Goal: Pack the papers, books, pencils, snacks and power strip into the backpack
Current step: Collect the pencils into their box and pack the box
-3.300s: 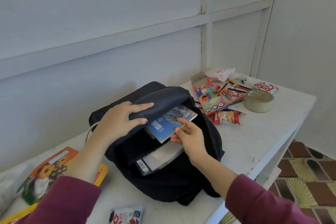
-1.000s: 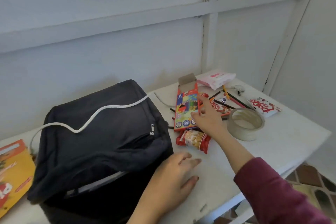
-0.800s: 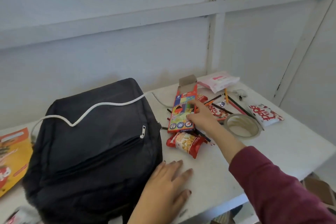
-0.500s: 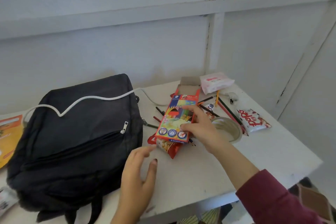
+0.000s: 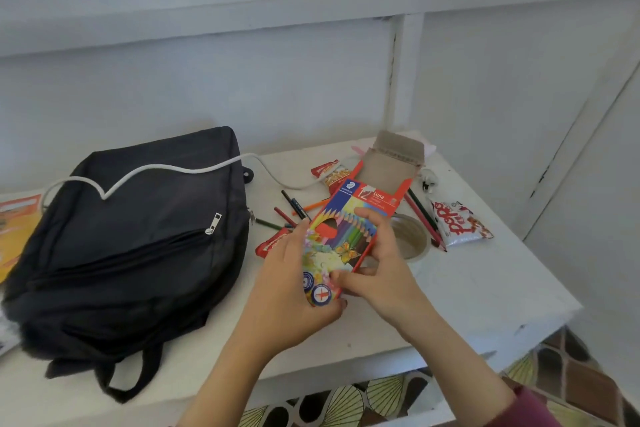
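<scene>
A white table (image 5: 467, 291) carries everything. A black backpack (image 5: 131, 253) is laid flat on its left part, with its front zip drawn shut and the pull (image 5: 213, 224) lying at the zip's right end. A white cord (image 5: 166, 168) is draped across the backpack and runs off toward the far side of the table. An orange book (image 5: 17, 229) is partly seen at the left edge.

A pencil box (image 5: 349, 229) is held above the table, right of the backpack, tilted with its open flap pointing away. The left grip (image 5: 287, 291) is curled round the box's lower left edge. The right grip (image 5: 381, 274) is pinched on the lower right edge, with fingers laid on the front. "12" and "Luna" can be read on the box's red band, beside a blue patch with a white logo; coloured pencils are pictured below.

A tape roll (image 5: 414, 239) is partly hidden behind the right grip. A white packet (image 5: 457, 224) with red lettering, not legible, lies near the table's right edge. Two red packets are seen: one (image 5: 330, 175) beyond the box, one (image 5: 273, 243) just behind the left grip. Loose pencils (image 5: 294, 204) are scattered between backpack and box.
</scene>
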